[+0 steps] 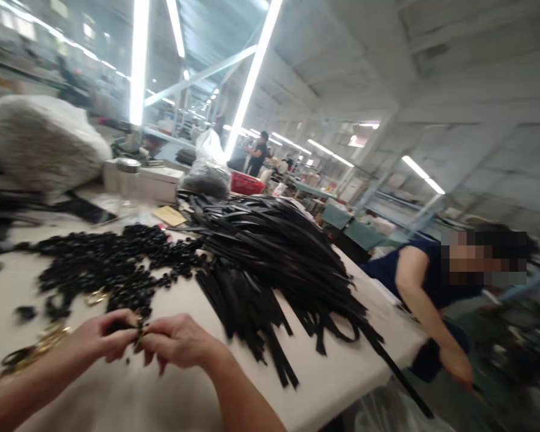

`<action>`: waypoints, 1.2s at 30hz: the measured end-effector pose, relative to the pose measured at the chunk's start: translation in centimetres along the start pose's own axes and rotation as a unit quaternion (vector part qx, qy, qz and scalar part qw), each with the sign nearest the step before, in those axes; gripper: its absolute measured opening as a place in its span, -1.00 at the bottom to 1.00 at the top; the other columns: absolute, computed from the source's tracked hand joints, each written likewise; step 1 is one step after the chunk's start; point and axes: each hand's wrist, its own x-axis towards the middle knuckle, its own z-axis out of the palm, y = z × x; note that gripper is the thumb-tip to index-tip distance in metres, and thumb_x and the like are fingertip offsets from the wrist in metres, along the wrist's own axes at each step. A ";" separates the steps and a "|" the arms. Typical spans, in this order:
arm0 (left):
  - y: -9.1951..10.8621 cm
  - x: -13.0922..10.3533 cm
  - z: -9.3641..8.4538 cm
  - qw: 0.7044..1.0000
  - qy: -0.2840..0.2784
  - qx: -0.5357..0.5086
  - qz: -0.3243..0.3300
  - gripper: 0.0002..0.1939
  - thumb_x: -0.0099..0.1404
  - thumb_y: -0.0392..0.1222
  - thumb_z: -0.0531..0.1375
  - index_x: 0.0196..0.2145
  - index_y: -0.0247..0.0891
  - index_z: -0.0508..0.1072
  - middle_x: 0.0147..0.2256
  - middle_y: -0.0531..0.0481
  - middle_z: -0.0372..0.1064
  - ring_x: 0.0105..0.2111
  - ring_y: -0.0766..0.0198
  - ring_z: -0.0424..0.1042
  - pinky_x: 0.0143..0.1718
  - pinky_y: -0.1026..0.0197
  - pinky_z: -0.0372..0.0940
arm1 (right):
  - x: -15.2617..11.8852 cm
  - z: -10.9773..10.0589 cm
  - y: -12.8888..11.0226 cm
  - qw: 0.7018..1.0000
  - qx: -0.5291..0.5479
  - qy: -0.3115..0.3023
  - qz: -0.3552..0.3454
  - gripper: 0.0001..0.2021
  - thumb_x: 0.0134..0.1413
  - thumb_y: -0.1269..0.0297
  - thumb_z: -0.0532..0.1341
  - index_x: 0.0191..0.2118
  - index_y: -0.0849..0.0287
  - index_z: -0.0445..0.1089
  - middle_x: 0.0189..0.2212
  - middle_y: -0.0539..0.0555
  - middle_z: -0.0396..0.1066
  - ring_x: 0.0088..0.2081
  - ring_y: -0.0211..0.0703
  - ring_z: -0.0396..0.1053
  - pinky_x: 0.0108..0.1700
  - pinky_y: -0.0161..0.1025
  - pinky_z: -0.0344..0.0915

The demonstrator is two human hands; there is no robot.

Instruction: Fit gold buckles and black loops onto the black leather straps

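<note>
Both my hands meet at the near edge of the pale worktable. My left hand (pixel 116 337) pinches a small dark piece, its fingers closed. Against it, my right hand (pixel 177 341) is also closed, its fingertips at a small gold-coloured metal piece (pixel 138 343). The fingers hide most of both pieces, and motion blurs them. Just beyond lies a heap of small black looped pieces (pixel 94 261). Gold-coloured metal parts (pixel 45 345) lie beside my left forearm, with a few more (pixel 97 297) at the heap's front. Right of the heap is a large pile of long black straps (pixel 270 240).
A strap (pixel 400 378) hangs over the table's right edge. At the back stand a glass jar (pixel 128 180), a white box (pixel 157 183), a stuffed plastic bag (pixel 207 174) and a bulky white sack (pixel 47 144). A co-worker (pixel 425 276) leans over on the right.
</note>
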 end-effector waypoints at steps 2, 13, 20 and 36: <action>-1.1 -0.3 -0.2 0.999 0.010 -0.001 0.031 -0.64 0.01 0.15 0.18 -0.56 -0.22 0.28 -0.73 0.22 0.18 -0.67 0.39 0.12 -0.57 0.36 0.03 | 0.4 0.2 0.8 0.995 -0.020 0.085 -0.047 -0.83 0.14 0.31 0.12 -0.33 0.14 0.48 -0.57 -0.09 0.32 -0.61 -0.39 0.21 -0.58 -0.47 0.15; 0.9 -3.6 -2.3 0.978 -0.005 0.081 0.194 -0.74 0.29 -0.12 0.06 -0.32 -0.28 0.49 -0.37 -0.06 0.43 -0.38 0.26 0.37 -0.36 0.27 0.25 | 1.6 0.1 0.9 0.987 0.030 0.128 -0.095 -0.61 0.20 -0.01 0.07 -0.44 0.23 0.34 -0.66 -0.10 0.18 -0.66 -0.40 0.02 -0.61 -0.40 -0.05; -1.0 -2.4 -2.7 0.985 -0.050 -0.141 0.090 -0.61 0.06 0.03 0.34 -0.33 -0.36 0.42 -0.48 0.00 0.38 -0.50 0.34 0.35 -0.47 0.31 0.24 | 1.6 1.5 0.5 0.990 0.089 0.035 -0.103 -0.61 0.19 -0.03 0.09 -0.38 0.22 0.37 -0.63 -0.08 0.21 -0.69 -0.42 0.01 -0.66 -0.41 -0.07; -1.5 -2.6 -2.5 0.972 -0.105 -0.209 -0.002 -0.65 0.01 -0.05 0.38 -0.41 -0.34 0.39 -0.56 0.05 0.37 -0.59 0.41 0.32 -0.53 0.36 0.19 | 0.9 0.1 0.1 0.991 -0.065 0.031 -0.113 -0.73 0.23 0.23 0.07 -0.41 0.20 0.43 -0.59 -0.04 0.34 -0.61 -0.36 0.20 -0.55 -0.40 0.12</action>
